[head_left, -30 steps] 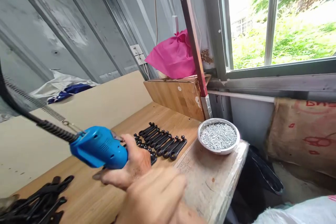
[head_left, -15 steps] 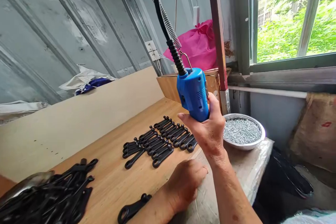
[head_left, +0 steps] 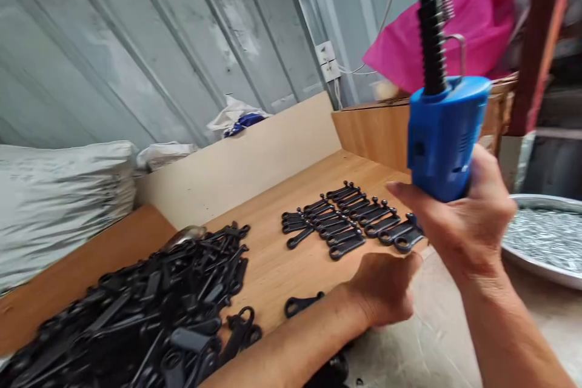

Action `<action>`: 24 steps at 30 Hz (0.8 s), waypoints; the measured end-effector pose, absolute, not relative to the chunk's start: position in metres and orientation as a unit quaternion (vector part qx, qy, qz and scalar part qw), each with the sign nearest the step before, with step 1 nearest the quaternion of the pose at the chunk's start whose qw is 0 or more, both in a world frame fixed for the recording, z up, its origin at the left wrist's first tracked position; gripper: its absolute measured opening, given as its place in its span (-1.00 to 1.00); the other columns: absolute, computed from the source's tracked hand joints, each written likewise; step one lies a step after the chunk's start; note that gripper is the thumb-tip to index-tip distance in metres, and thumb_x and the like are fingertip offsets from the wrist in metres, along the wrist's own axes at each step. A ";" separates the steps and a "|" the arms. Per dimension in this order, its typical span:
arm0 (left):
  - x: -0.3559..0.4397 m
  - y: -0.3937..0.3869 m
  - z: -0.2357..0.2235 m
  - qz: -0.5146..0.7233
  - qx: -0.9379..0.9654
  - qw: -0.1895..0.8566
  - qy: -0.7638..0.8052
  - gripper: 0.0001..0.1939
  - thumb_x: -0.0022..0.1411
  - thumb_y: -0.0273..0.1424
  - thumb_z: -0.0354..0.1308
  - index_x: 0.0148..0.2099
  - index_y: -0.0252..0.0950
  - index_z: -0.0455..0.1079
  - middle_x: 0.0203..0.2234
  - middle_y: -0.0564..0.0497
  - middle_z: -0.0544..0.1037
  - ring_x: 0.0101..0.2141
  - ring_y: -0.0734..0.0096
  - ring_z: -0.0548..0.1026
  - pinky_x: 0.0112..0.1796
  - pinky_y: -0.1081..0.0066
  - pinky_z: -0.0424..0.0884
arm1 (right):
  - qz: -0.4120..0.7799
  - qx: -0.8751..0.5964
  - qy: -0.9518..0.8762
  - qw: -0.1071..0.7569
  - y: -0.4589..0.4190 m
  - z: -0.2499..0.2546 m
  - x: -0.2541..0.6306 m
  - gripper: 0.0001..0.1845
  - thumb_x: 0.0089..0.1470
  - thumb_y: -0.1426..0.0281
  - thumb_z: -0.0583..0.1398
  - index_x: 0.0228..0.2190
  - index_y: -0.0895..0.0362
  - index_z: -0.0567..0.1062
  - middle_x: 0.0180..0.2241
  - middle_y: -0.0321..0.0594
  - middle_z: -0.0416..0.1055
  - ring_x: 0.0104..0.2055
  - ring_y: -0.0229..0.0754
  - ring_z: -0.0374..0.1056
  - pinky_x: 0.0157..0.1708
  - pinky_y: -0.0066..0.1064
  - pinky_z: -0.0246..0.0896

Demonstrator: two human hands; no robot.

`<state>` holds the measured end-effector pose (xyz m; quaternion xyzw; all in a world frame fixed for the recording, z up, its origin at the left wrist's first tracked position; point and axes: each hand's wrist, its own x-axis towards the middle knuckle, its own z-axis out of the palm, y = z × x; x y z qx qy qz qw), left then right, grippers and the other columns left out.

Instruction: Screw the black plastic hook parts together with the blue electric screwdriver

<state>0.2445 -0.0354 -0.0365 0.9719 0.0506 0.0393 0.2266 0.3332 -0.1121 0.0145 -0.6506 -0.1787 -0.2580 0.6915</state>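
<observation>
In my right hand [head_left: 475, 233] is a blue electric screwdriver [head_left: 448, 139], gripped around its lower body, with a black cord and a coiled spring rising from its top. My thumb sticks out to the left; the tool's bit is hidden. Lower down, my left hand [head_left: 386, 288] is closed in a fist above the table's edge, and whatever its fingers hold is out of sight. Just beyond it lie rows of black ring-ended parts [head_left: 336, 227] with small ball tips. More black parts [head_left: 300, 304] lie beside my left forearm.
A large heap of loose black parts [head_left: 150, 309] covers the left of the wooden table [head_left: 259, 260]. To the right stands a metal bowl of screws [head_left: 545, 236]. Behind are a pale board [head_left: 254, 157], a pink bag [head_left: 473, 18] and a red post [head_left: 536, 48].
The view has swung left, so the table and both hands appear further right and more of the heap shows. My right hand keeps hold of the screwdriver; my left stays closed.
</observation>
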 end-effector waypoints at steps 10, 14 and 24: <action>0.129 0.033 -0.015 0.199 0.761 0.514 0.343 -0.52 -0.26 -0.38 0.10 -0.17 -0.36 0.22 -0.63 0.17 0.38 -0.64 0.59 0.21 -0.60 0.52 0.12 | -0.224 -0.649 -0.200 0.699 -0.104 0.014 0.316 -0.22 -0.50 -0.01 0.37 -0.18 0.09 0.48 -0.51 -0.33 0.24 -0.52 -0.29 0.09 -0.46 -0.36 0.20; 0.124 0.033 -0.035 0.195 0.701 0.573 0.377 -0.46 -0.32 -0.40 0.15 -0.17 -0.37 0.24 -0.64 0.16 0.43 -0.70 0.59 0.22 -0.66 0.52 0.06 | -0.206 -0.645 -0.198 0.709 -0.101 0.012 0.313 -0.20 -0.55 -0.02 0.37 -0.18 0.07 0.49 -0.54 -0.34 0.21 -0.53 -0.27 0.08 -0.45 -0.32 0.20; 0.132 0.032 -0.051 0.197 0.663 0.611 0.385 -0.46 -0.37 -0.45 0.19 -0.19 -0.38 0.26 -0.65 0.16 0.46 -0.73 0.60 0.22 -0.69 0.53 0.03 | -0.193 -0.649 -0.198 0.708 -0.098 0.014 0.311 -0.27 -0.54 0.00 0.38 -0.24 0.04 0.47 -0.51 -0.34 0.28 -0.52 -0.24 0.15 -0.46 -0.29 0.19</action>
